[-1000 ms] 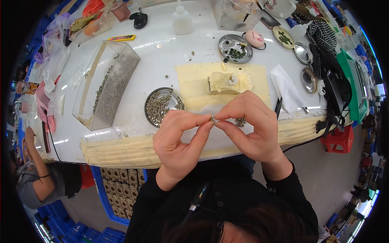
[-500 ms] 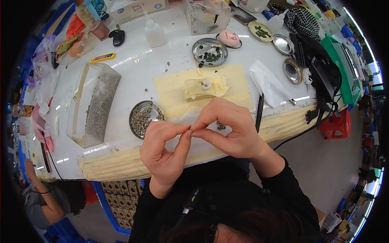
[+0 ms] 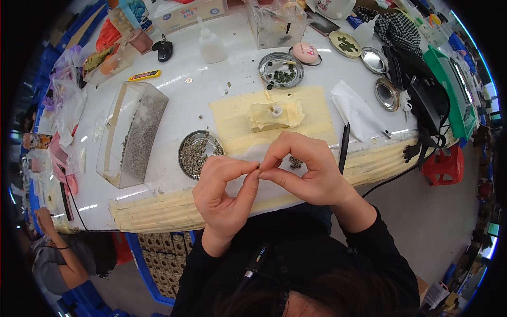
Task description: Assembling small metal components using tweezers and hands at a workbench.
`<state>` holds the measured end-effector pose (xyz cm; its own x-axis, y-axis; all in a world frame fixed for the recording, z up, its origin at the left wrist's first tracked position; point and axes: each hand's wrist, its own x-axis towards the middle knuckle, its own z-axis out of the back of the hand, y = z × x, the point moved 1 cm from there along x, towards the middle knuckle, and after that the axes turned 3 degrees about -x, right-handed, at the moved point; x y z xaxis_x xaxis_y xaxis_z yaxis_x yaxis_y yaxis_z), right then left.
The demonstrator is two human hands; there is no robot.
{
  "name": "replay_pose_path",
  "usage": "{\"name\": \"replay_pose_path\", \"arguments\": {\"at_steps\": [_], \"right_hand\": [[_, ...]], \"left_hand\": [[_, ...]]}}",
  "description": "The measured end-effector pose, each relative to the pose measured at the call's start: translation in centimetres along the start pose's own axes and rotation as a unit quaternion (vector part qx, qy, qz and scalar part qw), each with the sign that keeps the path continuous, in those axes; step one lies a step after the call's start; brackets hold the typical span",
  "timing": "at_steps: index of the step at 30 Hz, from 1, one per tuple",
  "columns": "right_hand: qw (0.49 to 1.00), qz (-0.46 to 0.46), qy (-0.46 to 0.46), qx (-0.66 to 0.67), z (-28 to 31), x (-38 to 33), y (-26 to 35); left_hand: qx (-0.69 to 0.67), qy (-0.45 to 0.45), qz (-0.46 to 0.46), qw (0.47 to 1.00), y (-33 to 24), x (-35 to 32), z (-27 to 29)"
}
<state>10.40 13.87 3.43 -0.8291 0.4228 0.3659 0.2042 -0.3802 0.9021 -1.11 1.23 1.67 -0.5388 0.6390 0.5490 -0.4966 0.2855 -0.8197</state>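
Note:
My left hand (image 3: 224, 190) and my right hand (image 3: 309, 169) meet above the table's near edge, thumb and forefinger of each pinched tip to tip. A tiny dark speck shows between the fingertips, too small to name. Left of my left hand stands a round metal dish (image 3: 182, 141) with many small grey-brown bits. A little heap of similar bits (image 3: 296, 162) lies partly hidden behind my right hand. Beyond the hands a tape-wrapped block (image 3: 261, 120) bearing a small white ring (image 3: 276, 111) rests on a yellow sheet (image 3: 227, 113).
A clear box of grey granules (image 3: 140, 137) stands at left. Farther back are a metal dish of dark green pieces (image 3: 281, 74), a white squeeze bottle (image 3: 212, 47) and a yellow box cutter (image 3: 144, 75). White paper (image 3: 356, 111) lies right. Another person's arm (image 3: 66, 256) shows lower left.
The view has shifted slightly, so everything on the table sits a little farther right in the picture. Both hands keep the same fingertip pinch.

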Motion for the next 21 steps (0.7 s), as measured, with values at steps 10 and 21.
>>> {"name": "replay_pose_path", "arguments": {"at_steps": [10, 21], "right_hand": [[1.0, 0.012, 0.014, 0.015, 0.1, -0.22, -0.03], [0.999, -0.028, 0.037, 0.024, 0.0, -0.19, -0.2]], "left_hand": [[-0.024, 0.017, -0.001, 1.0, 0.25, -0.07, 0.05], [0.0, -0.014, -0.05, 0.999, 0.33, -0.23, 0.31]]}}
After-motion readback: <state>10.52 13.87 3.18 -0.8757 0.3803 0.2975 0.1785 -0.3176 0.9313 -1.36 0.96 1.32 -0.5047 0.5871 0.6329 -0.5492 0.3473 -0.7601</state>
